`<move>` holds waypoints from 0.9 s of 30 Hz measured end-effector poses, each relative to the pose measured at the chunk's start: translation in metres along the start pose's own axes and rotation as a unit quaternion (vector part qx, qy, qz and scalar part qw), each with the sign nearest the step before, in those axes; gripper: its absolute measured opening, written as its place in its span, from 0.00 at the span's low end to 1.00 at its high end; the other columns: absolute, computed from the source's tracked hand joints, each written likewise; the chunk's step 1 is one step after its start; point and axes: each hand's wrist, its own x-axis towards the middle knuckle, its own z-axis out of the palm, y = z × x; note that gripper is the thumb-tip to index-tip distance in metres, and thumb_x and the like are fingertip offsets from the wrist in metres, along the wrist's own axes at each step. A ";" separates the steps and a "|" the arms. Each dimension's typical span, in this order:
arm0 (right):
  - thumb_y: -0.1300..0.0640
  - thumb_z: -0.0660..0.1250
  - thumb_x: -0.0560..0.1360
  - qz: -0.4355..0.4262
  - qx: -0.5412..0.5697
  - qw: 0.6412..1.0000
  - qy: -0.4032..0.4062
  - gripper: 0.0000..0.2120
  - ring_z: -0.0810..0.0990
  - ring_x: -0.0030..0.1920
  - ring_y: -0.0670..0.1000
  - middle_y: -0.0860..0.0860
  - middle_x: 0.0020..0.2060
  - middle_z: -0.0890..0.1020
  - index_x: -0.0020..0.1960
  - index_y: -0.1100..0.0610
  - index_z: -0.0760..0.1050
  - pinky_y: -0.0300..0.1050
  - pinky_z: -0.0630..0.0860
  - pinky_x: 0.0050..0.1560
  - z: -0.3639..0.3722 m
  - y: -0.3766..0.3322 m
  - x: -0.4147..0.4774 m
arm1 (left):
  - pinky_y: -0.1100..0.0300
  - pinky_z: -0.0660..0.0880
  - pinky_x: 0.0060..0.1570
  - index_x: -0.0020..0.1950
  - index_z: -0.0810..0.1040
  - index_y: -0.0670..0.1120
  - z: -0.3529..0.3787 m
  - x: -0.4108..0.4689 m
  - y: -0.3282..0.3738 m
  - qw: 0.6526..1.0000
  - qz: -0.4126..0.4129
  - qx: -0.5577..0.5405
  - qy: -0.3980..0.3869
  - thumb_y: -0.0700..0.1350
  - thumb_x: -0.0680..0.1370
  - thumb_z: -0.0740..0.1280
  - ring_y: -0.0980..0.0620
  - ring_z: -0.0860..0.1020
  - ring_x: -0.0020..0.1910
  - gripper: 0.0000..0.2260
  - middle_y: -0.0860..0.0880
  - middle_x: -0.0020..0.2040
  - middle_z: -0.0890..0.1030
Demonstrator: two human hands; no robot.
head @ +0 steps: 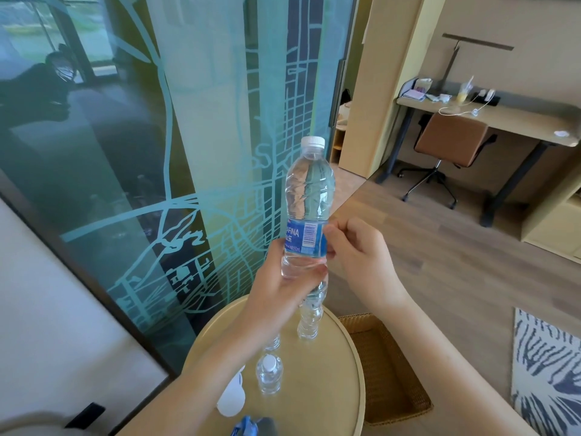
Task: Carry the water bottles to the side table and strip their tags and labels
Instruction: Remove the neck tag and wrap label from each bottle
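Note:
I hold a clear water bottle (309, 190) with a white cap upright in the air above the round side table (342, 382). My left hand (279, 287) grips its lower body just under the blue label (303, 239). My right hand (356, 250) pinches the right edge of that label with curled fingers. On the table stand two small bottles without labels (269, 374) (273, 342), the farther one partly hidden behind my left forearm. A taller ribbed bottle (309, 319) stands behind them. A crumpled blue label (246, 426) lies at the table's near edge.
A white rounded object (232, 398) sits on the table by my left forearm. A wicker basket (386, 369) stands on the floor right of the table. A printed glass partition (195, 136) rises behind. A desk (490, 116) and chair (449, 143) stand far right.

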 end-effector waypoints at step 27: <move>0.63 0.62 0.81 0.051 0.270 0.956 -0.103 0.11 0.76 0.40 0.50 0.55 0.36 0.74 0.41 0.63 0.76 0.42 0.79 0.47 -0.014 0.019 0.008 | 0.67 0.76 0.47 0.54 0.81 0.57 -0.016 0.005 0.009 0.999 -0.030 0.019 -0.030 0.56 0.68 0.75 0.60 0.83 0.52 0.16 0.56 0.52 0.85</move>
